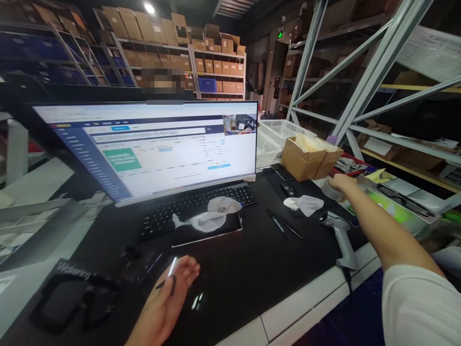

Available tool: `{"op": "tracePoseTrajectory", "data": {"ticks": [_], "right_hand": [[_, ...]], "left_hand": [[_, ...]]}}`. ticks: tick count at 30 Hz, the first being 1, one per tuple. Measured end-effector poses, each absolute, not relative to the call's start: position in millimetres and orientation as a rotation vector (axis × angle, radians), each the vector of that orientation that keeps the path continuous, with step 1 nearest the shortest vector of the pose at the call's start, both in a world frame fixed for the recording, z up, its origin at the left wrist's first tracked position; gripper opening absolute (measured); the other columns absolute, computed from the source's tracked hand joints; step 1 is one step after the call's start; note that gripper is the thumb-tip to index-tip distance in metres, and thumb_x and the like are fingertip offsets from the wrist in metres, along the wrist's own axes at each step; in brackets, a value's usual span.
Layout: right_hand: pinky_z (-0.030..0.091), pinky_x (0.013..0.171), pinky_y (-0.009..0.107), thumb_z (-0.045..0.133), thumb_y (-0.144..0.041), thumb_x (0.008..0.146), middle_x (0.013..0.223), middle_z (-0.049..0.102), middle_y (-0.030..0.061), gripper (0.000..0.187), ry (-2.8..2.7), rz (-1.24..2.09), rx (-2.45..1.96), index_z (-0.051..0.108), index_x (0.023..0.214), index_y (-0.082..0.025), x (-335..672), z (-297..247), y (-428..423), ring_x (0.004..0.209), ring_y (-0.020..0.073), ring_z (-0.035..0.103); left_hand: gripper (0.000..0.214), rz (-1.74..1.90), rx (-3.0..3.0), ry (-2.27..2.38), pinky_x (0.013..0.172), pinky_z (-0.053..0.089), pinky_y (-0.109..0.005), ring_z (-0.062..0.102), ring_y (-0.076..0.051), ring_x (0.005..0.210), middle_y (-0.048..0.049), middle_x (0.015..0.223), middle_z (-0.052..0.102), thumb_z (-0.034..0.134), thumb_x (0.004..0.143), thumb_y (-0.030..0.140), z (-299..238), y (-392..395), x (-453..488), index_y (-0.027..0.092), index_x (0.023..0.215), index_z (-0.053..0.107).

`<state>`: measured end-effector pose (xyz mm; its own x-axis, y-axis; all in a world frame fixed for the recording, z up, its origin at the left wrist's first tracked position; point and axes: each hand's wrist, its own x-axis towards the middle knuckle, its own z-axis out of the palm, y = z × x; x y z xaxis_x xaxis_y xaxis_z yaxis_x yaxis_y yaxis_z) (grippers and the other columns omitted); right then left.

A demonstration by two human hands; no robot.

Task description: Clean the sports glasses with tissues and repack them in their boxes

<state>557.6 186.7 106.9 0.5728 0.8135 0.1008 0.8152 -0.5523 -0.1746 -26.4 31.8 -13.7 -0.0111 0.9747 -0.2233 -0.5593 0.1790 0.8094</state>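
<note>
My left hand (171, 298) is over the black desk mat at the lower middle, palm turned up and fingers curled. Between its thumb and fingers sits a small thing with a dark strip and a bright, shiny edge; its kind is unclear. My right hand (342, 185) reaches far to the right, beside the open cardboard box, fingers closed on a whitish, partly see-through piece (330, 190), which is blurred. A soft white pouch (209, 221) and a greyish one (224, 205) lie across a flat black case and the keyboard (158, 216). Another white pouch (310, 205) lies near the mouse (287, 189).
A monitor (162, 149) stands at the back. Tweezers (277, 223) and a barcode scanner (340, 235) lie on the mat (245, 274). A cardboard box (300, 161), white baskets (268, 149) and a metal rack (349, 96) stand to the right. Another person is behind the monitor.
</note>
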Motion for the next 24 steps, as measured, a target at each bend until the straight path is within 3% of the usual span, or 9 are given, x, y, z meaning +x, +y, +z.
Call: {"op": "tracePoseTrajectory", "data": {"ticks": [3,6,7,10,13,15,19,21,24], "right_hand": [[0.046,0.098,0.046,0.048,-0.031,0.098,0.122,0.067,0.0298,0.039,-1.609,0.023,-2.411,0.069,0.115,-0.002,515,118,177,0.117,0.0357,0.063],[0.047,0.102,0.038,0.048,-0.036,0.099,0.126,0.070,0.0160,0.038,-1.930,0.120,-2.077,0.070,0.120,-0.015,441,111,144,0.117,0.0280,0.064],[0.049,0.100,0.038,0.050,-0.038,0.097,0.122,0.072,0.0113,0.035,-2.021,0.161,-1.937,0.070,0.119,-0.020,413,104,125,0.113,0.0267,0.066],[0.056,0.092,0.045,0.060,-0.043,0.093,0.118,0.074,0.0100,0.036,-2.260,0.270,-1.269,0.068,0.123,-0.025,335,79,55,0.106,0.0294,0.070],[0.060,0.080,0.041,0.065,-0.036,0.091,0.104,0.075,0.0085,0.053,-2.215,0.271,-0.952,0.052,0.142,-0.024,272,55,2,0.091,0.0252,0.072],[0.060,0.075,0.038,0.063,-0.031,0.093,0.093,0.073,0.0058,0.052,-2.100,0.273,-0.863,0.050,0.143,-0.023,242,44,-8,0.084,0.0226,0.071],[0.055,0.068,0.032,0.053,-0.024,0.097,0.083,0.069,0.0039,0.015,-1.892,0.315,-0.724,0.066,0.105,-0.022,216,29,5,0.073,0.0188,0.067],[0.050,0.061,0.029,0.049,-0.025,0.099,0.073,0.065,0.0016,0.020,-1.825,0.378,-0.781,0.064,0.087,-0.021,218,26,13,0.063,0.0159,0.062],[0.045,0.054,0.026,0.047,-0.031,0.101,0.067,0.061,-0.0009,0.026,-1.731,0.445,-0.989,0.061,0.082,-0.020,232,25,19,0.055,0.0135,0.057]], "left_hand": [[0.051,1.437,0.627,0.871,0.089,0.059,-0.036,0.072,-0.026,0.098,-0.0088,0.103,0.078,0.089,0.062,0.053,-5,30,-18,0.024,0.103,0.078],[0.053,1.510,0.708,0.836,0.097,0.055,-0.043,0.072,-0.026,0.101,-0.0102,0.106,0.078,0.089,0.064,0.053,0,25,-13,0.023,0.105,0.076],[0.051,1.537,0.764,0.852,0.099,0.053,-0.044,0.072,-0.026,0.102,-0.0106,0.107,0.078,0.088,0.066,0.052,1,23,-13,0.022,0.106,0.075],[0.049,1.640,1.006,0.858,0.104,0.050,-0.045,0.071,-0.025,0.107,-0.0119,0.114,0.076,0.085,0.073,0.046,1,19,-13,0.021,0.113,0.071],[0.049,1.710,1.159,0.811,0.104,0.051,-0.045,0.071,-0.026,0.110,-0.0133,0.119,0.075,0.080,0.079,0.046,-1,13,-11,0.021,0.119,0.067],[0.051,1.692,1.194,0.782,0.104,0.050,-0.046,0.071,-0.026,0.111,-0.0144,0.121,0.074,0.076,0.082,0.050,-2,9,-8,0.021,0.121,0.064],[0.051,1.448,1.192,0.782,0.110,0.043,-0.048,0.065,-0.028,0.122,-0.0158,0.123,0.073,0.073,0.083,0.053,-1,6,-5,0.021,0.122,0.062],[0.054,1.259,1.181,0.742,0.111,0.040,-0.048,0.062,-0.030,0.127,-0.0173,0.126,0.071,0.076,0.082,0.052,1,6,-7,0.022,0.125,0.061],[0.085,0.966,1.261,0.610,0.111,0.038,-0.051,0.053,-0.033,0.136,-0.0178,0.143,0.059,0.090,0.066,0.043,3,9,-13,0.031,0.141,0.052]]}}
